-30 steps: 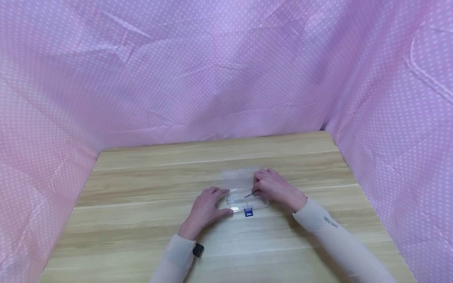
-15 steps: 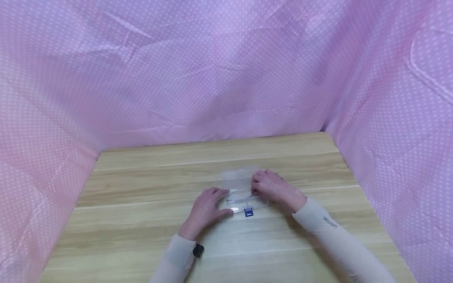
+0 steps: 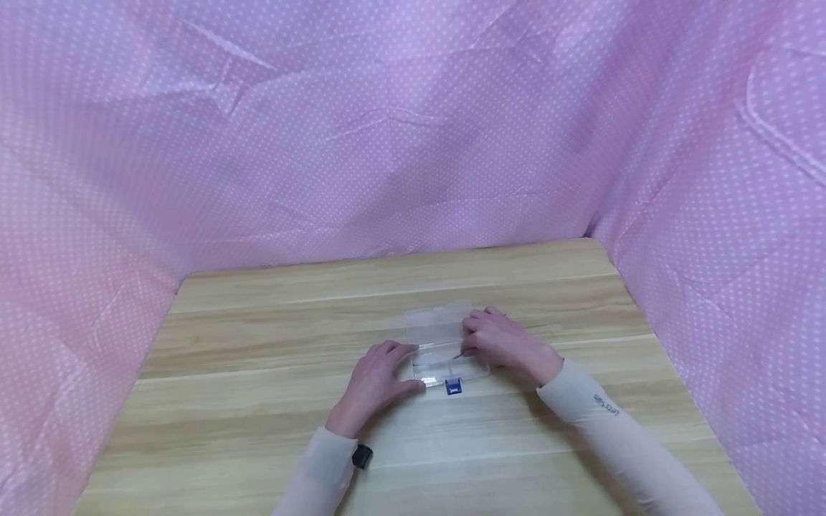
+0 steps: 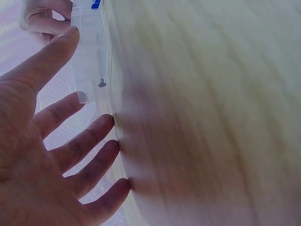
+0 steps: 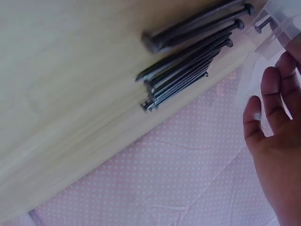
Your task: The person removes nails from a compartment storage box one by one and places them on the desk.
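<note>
A clear plastic box (image 3: 437,374) lies on the table with its lid (image 3: 434,327) folded back, away from me. My left hand (image 3: 374,376) grips the box's left end between thumb and index finger; the other fingertips touch the table in the left wrist view. Over the right part of the box, my right hand (image 3: 498,338) pinches a thin dark nail (image 3: 457,355), its other end hidden by the fingers. A blue tab (image 3: 454,387) sits at the box's front edge. Through the plastic in the left wrist view, a nail (image 4: 102,83) shows near the box's left end.
Several dark nails (image 5: 188,66) of different sizes lie side by side on the wooden table (image 3: 271,401), beside my right hand. Pink dotted cloth (image 3: 387,143) hangs around the table's back and sides.
My right hand shifted slightly left, then back right, and less of the nail shows beyond its fingers than one second ago. The left hand and the box have stayed in place.
</note>
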`<state>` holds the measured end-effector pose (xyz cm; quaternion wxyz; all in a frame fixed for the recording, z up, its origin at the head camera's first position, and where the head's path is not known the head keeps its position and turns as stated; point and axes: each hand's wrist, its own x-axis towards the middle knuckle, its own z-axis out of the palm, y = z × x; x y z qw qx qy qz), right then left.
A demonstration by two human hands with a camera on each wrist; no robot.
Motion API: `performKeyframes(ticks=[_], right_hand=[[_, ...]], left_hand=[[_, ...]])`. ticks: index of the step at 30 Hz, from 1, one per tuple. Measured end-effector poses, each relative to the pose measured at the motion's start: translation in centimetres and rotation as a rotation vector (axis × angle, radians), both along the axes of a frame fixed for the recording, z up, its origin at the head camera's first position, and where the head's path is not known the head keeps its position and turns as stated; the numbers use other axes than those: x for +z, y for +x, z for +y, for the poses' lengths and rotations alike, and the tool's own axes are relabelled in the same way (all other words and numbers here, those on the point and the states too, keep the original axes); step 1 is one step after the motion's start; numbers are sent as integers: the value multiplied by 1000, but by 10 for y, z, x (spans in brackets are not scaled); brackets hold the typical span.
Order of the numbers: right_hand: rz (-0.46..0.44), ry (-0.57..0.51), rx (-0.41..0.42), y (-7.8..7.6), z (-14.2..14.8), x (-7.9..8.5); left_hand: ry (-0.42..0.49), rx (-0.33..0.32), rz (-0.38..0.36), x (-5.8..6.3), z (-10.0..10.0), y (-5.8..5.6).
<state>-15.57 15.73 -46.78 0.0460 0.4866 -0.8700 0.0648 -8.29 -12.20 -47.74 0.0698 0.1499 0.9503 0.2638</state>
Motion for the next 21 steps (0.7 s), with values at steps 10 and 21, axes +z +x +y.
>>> performKeyframes(ticks=[10, 21], right_hand=[[15, 99, -27, -2, -3, 4], [-4, 75, -28, -1, -3, -1]], left_hand=[[0, 0, 3, -1, 0, 0], [-1, 9, -11, -2, 1, 0]])
